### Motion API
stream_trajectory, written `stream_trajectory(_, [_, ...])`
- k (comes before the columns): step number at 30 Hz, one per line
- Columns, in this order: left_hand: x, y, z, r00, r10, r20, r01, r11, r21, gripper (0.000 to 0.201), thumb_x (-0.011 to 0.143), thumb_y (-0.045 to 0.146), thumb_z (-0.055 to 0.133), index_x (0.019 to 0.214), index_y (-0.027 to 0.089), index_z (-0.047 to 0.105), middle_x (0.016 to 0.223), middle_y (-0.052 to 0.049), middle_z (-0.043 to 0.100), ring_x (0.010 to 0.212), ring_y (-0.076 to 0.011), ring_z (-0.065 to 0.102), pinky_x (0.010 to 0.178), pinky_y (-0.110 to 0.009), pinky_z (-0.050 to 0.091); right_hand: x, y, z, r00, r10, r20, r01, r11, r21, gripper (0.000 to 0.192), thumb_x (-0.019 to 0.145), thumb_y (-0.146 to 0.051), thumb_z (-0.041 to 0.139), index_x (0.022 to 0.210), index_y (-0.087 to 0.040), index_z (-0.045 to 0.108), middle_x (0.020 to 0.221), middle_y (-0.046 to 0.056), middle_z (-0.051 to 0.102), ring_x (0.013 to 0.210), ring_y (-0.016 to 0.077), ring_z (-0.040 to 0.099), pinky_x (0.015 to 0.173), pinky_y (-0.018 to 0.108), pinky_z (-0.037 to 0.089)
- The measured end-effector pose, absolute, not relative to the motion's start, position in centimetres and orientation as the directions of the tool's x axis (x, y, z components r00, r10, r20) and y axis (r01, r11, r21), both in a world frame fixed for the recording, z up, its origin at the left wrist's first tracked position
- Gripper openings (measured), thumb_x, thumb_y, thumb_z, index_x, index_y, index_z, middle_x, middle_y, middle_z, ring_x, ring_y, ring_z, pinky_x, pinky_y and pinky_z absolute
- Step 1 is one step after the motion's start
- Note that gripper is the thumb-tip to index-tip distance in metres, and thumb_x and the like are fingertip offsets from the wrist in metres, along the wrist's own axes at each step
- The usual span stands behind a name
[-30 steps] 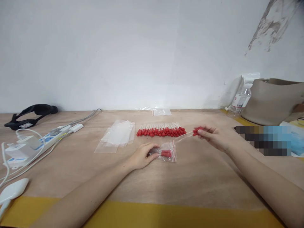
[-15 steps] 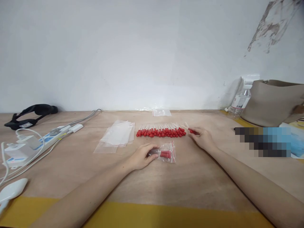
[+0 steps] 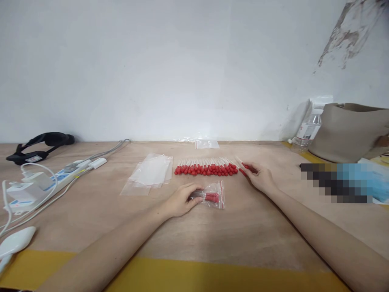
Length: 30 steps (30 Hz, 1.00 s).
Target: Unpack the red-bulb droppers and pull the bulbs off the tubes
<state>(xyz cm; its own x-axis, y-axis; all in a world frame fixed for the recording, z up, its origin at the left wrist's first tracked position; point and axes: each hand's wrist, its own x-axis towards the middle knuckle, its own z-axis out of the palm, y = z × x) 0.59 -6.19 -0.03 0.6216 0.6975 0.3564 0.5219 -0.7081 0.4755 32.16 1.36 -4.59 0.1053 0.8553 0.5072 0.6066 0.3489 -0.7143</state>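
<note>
Head view: left hand (image 3: 179, 201) rests on the wooden table (image 3: 249, 227), fingers gripping the small clear zip bag with red seal strip (image 3: 211, 196); inside it a few red-bulb droppers. Right hand (image 3: 260, 177) sits at the right end of the row of red-bulb clear droppers (image 3: 206, 168), fingertips pinching one or two red droppers (image 3: 244, 169) lying on the table. Stack of empty clear plastic bags (image 3: 150, 175) left of the row, another small clear bag (image 3: 207, 143) by the wall. Beige bag (image 3: 349, 129) and clear water bottle (image 3: 308, 127) far right, contents unclear.
</note>
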Motion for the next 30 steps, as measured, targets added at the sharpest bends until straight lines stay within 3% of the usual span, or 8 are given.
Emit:
stream_trajectory(7, [0.6,-6.3,0.0,0.624,0.697,0.352,0.526,-0.708,0.471,0.026,0.083,0.029,0.049,0.106,0.019,0.052,0.099,-0.004,0.06,0.089,-0.0167,0.055,0.077,-0.029,0.043,31.4,0.1,-3.3,-0.12,0.901,0.417,0.707,0.372,-0.601,0.037,0.073,-0.027,0.053,0.109,-0.022,0.058,0.1,0.004,0.065,0.084,0.0182,0.06,0.077,0.032,0.048])
stream_trajectory(12, [0.6,-6.2,0.0,0.624,0.7,0.348,0.532,-0.706,0.468,0.027,0.083,0.03,0.048,0.108,0.02,0.051,0.101,-0.004,0.059,0.09,-0.017,0.055,0.078,-0.029,0.043,31.6,0.1,-3.5,-0.027,0.873,0.487,0.705,0.362,-0.61,0.049,0.068,-0.029,0.059,0.115,-0.016,0.052,0.109,0.009,0.059,0.092,0.0201,0.057,0.076,0.032,0.047])
stream_trajectory(14, [0.5,-6.2,0.0,0.622,0.702,0.346,0.534,-0.704,0.469,0.027,0.083,0.031,0.049,0.108,0.02,0.051,0.102,-0.004,0.059,0.091,-0.0169,0.055,0.079,-0.029,0.043,31.4,-0.2,-3.4,0.034,0.84,0.541,0.694,0.37,-0.618,0.043,0.068,-0.031,0.059,0.108,-0.016,0.055,0.105,0.009,0.06,0.088,0.0194,0.057,0.075,0.032,0.047])
stream_trajectory(17, [0.5,-6.3,0.0,0.621,0.706,0.342,0.54,-0.701,0.466,0.029,0.082,0.031,0.049,0.109,0.02,0.051,0.104,-0.004,0.059,0.092,-0.0174,0.055,0.08,-0.03,0.043,30.3,-1.6,-2.6,0.026,0.81,0.587,0.656,0.429,-0.621,0.023,0.071,-0.033,0.057,0.087,-0.016,0.061,0.083,0.006,0.063,0.073,0.0165,0.057,0.068,0.031,0.046])
stream_trajectory(22, [0.5,-6.3,-0.1,0.611,0.718,0.333,0.544,-0.687,0.482,0.031,0.081,0.032,0.051,0.11,0.021,0.05,0.105,-0.004,0.059,0.094,-0.018,0.054,0.081,-0.031,0.043,26.7,-4.4,-1.4,-0.352,0.807,0.473,0.516,0.59,-0.622,0.018,0.073,-0.034,0.057,0.071,-0.018,0.064,0.07,0.003,0.06,0.068,0.0147,0.055,0.066,0.028,0.045])
stream_trajectory(30, [1.2,-6.8,-0.2,0.595,0.72,0.356,0.533,-0.685,0.496,0.03,0.08,0.028,0.051,0.109,0.02,0.05,0.103,-0.006,0.058,0.095,-0.0187,0.053,0.082,-0.032,0.043,23.9,-6.0,-0.4,-0.627,0.673,0.393,0.357,0.696,-0.623,0.031,0.079,-0.039,0.053,0.104,-0.023,0.062,0.097,0.005,0.062,0.089,0.0171,0.054,0.081,0.031,0.042])
